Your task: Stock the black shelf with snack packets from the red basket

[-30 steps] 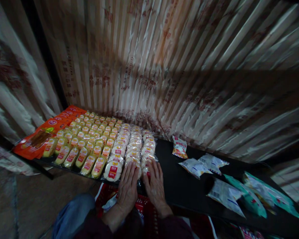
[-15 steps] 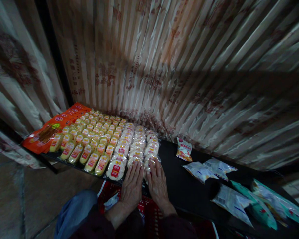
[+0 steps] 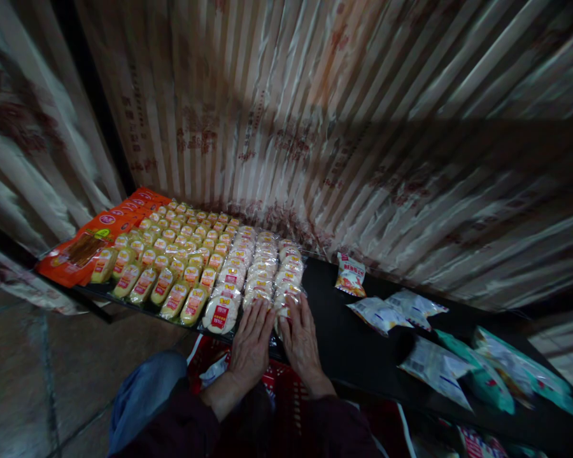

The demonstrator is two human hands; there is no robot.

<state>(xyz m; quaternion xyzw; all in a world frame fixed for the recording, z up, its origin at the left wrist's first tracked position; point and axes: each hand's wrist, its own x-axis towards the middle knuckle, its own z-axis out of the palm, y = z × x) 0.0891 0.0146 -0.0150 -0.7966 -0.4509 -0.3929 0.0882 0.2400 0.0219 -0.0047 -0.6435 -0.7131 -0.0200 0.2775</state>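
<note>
Rows of round white packaged cakes in clear wrap lie overlapping on a black shelf. My left hand rests with flat, extended fingers on the front pack of the middle row. Beside it, my right hand lies likewise on the front of the rightmost row, its thumb pointing towards the left hand. Both palms face down, and neither hand is closed around a pack. Left of the white rows stand several lines of small yellow wrapped cakes.
Orange snack bags are fanned at the shelf's left end. To the right lie a red-and-white bag, silver bags and teal bags. A red basket sits below the front edge. Printed plastic sheeting hangs behind.
The view has shifted slightly, so the shelf goods appear a little higher and further left. Both hands stay on the front white packs.
</note>
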